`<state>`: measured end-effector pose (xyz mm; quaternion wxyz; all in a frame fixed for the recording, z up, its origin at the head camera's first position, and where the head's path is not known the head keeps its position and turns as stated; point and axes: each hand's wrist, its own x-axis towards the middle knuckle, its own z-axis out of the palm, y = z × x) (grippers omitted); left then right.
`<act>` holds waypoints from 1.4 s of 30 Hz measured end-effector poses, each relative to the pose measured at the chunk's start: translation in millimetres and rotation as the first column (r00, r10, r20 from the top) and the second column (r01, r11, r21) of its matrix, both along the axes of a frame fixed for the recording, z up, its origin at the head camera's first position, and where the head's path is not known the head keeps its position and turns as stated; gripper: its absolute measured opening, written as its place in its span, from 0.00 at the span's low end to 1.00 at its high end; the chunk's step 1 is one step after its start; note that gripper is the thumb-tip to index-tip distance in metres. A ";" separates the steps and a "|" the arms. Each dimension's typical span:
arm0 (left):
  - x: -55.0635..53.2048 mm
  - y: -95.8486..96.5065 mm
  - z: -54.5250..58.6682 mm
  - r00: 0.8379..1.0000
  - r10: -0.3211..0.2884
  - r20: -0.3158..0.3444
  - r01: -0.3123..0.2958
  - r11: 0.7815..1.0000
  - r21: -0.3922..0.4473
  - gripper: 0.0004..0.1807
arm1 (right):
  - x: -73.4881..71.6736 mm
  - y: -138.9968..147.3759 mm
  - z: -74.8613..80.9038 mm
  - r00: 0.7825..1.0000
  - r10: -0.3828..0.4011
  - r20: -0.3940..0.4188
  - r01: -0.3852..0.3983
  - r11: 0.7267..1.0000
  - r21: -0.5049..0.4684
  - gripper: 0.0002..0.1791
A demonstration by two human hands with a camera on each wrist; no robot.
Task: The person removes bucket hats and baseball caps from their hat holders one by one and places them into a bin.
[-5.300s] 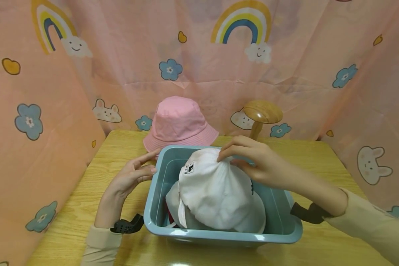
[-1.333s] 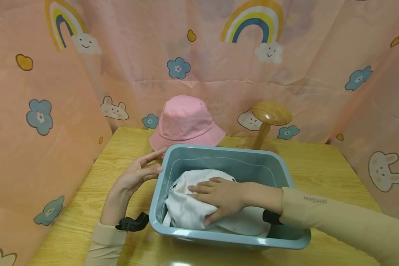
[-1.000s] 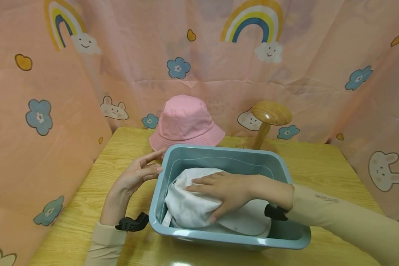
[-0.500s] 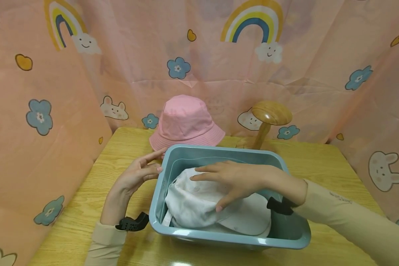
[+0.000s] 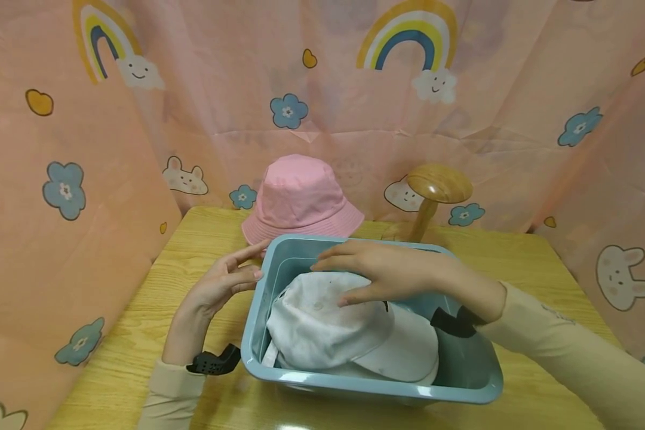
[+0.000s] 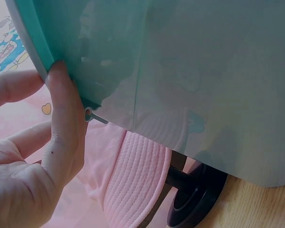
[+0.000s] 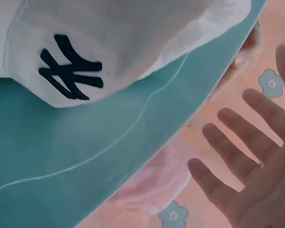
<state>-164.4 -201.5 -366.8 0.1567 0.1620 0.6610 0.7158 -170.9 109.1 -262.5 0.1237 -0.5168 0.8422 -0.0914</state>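
A white baseball cap (image 5: 322, 334) lies in the blue-grey plastic bin (image 5: 371, 388), its brim pointing right. Below that brim shows another pale edge, mostly hidden. Dark letters on the cap's front (image 7: 69, 71) appear in the right wrist view. My right hand (image 5: 387, 269) hovers over the cap's far side with fingers spread, holding nothing; the right wrist view shows it apart from the cap. At the bin's left rim, my left hand (image 5: 220, 280) rests its thumb and extended fingers against the outside, as the left wrist view (image 6: 52, 142) of that hand also shows.
A pink bucket hat (image 5: 301, 197) stands behind the bin, with a black round base (image 6: 199, 194) under it. To its right is a wooden stand with a domed top (image 5: 439, 183). A printed pink curtain (image 5: 236, 71) closes off the back and sides of the wooden table (image 5: 516, 269).
The white cap, earlier gripped at its crown by my right hand, now sits lower in the bin. My right hand has lifted off it and moved away. My left hand stays at the rim.
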 end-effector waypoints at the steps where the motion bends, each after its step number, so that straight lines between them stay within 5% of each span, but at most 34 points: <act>1: 0.1 0.0 0.3 1.000 0.003 0.000 -0.003 1.000 -0.004 0.36 | -0.9 -0.2 1.1 1.000 0.000 -0.009 0.000 1.000 -0.018 0.32; 33: -1.4 -2.5 -2.0 0.999 -0.023 -0.029 0.023 1.000 0.003 0.36 | -39.4 -13.4 21.8 0.984 -0.162 -0.067 0.135 0.945 -0.297 0.26; 42: -1.0 -2.7 -0.2 0.999 -0.031 -0.023 0.032 0.999 0.011 0.36 | -53.4 -19.6 19.6 0.982 -0.161 -0.098 0.114 0.921 -0.372 0.25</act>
